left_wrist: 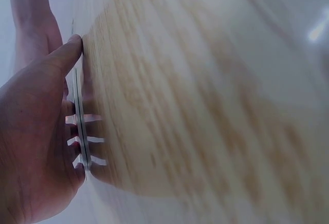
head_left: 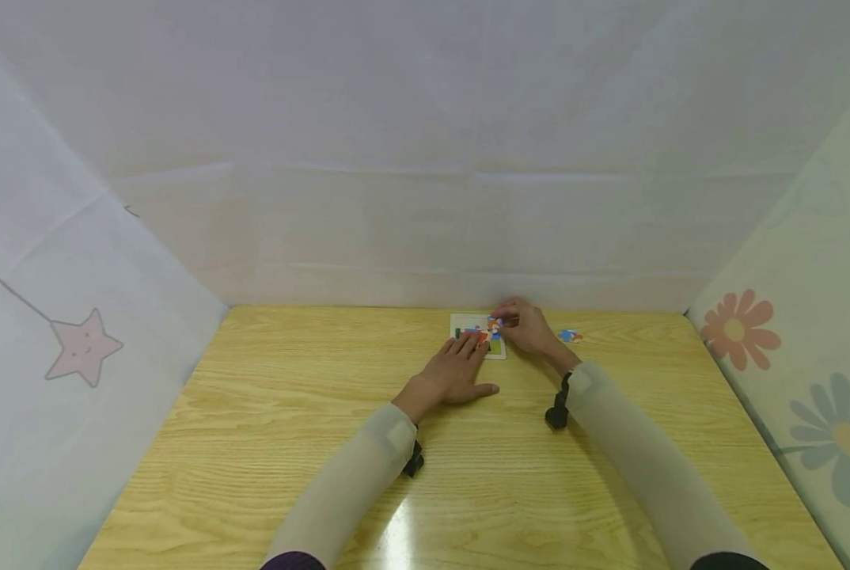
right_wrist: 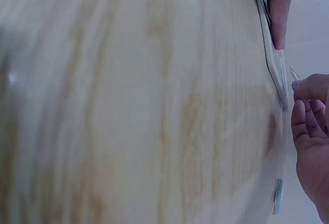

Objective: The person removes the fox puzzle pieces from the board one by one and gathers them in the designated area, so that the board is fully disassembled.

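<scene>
A small square jigsaw puzzle board (head_left: 456, 320) with a pale rim and a colourful picture lies near the table's far edge. My left hand (head_left: 456, 375) rests on its lower left part, fingers spread and straight, thumb out to the side; they hide part of the picture. In the left wrist view the board (left_wrist: 79, 118) shows edge-on under the fingers. At the board's upper right, my right hand (head_left: 527, 327) pinches a puzzle piece (head_left: 495, 324), blue and orange. The right wrist view shows this piece (right_wrist: 293, 73) tilted above the board, at the fingertips.
A loose blue and orange puzzle piece (head_left: 570, 336) lies on the wooden table (head_left: 311, 412), right of the board. White cloth (head_left: 368, 229) hangs close behind the table, with printed cloths at both sides.
</scene>
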### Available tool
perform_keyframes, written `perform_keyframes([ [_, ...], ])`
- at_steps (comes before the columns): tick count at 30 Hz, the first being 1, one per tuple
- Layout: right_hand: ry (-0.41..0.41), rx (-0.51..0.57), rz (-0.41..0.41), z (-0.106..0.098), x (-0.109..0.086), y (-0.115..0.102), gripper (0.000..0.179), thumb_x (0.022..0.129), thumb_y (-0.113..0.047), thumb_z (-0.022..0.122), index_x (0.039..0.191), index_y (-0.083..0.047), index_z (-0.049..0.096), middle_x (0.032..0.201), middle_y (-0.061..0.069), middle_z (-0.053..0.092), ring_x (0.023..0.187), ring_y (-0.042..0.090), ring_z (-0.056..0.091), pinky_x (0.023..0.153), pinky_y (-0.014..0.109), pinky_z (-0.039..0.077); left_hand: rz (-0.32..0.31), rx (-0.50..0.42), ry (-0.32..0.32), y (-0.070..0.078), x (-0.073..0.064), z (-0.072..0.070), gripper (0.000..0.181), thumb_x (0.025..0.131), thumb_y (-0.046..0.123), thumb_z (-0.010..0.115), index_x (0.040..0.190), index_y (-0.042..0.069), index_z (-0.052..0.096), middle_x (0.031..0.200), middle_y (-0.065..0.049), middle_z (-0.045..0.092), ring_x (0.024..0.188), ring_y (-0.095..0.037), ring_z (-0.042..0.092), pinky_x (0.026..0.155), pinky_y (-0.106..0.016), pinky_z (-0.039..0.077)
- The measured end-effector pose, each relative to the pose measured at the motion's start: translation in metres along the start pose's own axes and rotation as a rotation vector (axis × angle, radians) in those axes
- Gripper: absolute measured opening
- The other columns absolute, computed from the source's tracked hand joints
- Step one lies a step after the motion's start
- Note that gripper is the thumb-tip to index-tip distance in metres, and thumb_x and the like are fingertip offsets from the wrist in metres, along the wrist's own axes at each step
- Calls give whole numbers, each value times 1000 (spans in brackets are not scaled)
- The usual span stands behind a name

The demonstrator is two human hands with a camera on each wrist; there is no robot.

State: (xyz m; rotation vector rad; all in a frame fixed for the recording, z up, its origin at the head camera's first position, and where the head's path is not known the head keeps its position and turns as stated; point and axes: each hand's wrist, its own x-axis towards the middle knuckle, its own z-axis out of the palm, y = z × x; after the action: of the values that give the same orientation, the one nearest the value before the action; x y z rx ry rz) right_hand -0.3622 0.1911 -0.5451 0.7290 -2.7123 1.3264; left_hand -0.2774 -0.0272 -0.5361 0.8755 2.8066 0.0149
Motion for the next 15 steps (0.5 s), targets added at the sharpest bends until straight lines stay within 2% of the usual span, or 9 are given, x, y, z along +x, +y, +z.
perform_keyframes([
  [7, 17, 17, 6, -4, -5, 3, 24, 92, 7, 74, 115, 3, 78, 122, 19, 66, 104, 35, 69, 94, 52, 60, 2, -14, 9, 0, 0, 0, 94, 104, 74, 38, 173, 16, 12, 179, -10, 5, 165, -29, 4, 132, -49, 13],
  [15, -8, 48, 58, -12, -10, 6, 26, 95, 1, 75, 121, -1, 77, 127, 16, 66, 107, 32, 69, 95, 48, 60, -4, -8, 7, 0, 1, 1, 94, 104, 76, 35, 173, 17, 10, 179, -8, 3, 165, -28, 3, 132, -49, 13],
])
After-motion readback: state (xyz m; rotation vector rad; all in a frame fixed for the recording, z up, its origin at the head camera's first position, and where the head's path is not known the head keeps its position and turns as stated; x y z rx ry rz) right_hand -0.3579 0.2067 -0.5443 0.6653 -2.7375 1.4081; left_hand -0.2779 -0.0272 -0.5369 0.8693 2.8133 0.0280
